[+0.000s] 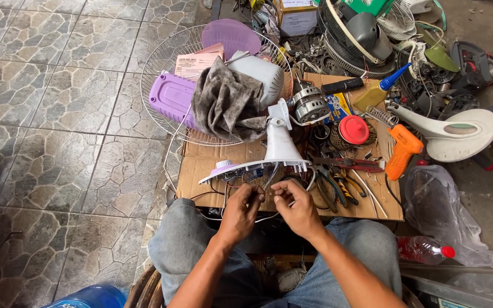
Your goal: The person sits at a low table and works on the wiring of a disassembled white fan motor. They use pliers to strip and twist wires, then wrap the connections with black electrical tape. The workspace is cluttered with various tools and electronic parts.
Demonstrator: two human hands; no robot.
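My left hand (242, 210) and my right hand (295, 206) meet just above my knees, both pinching thin wires (269, 181) that run out of the open underside of a white fan base (272, 162). The base lies tilted on a flat sheet of cardboard (201, 165), its neck pointing away from me. A small electric motor (308, 104) with a bare winding sits behind the base. What the fingertips grip exactly is too small to make out beyond the wire ends.
A wire fan guard (161, 68) holds a purple plastic cover (171, 98), a grey rag (226, 102) and a white housing. Pliers and cutters (338, 182), an orange glue gun (401, 151), a red lid (354, 129) and a white fan stand (457, 132) lie right. Tiled floor spreads left.
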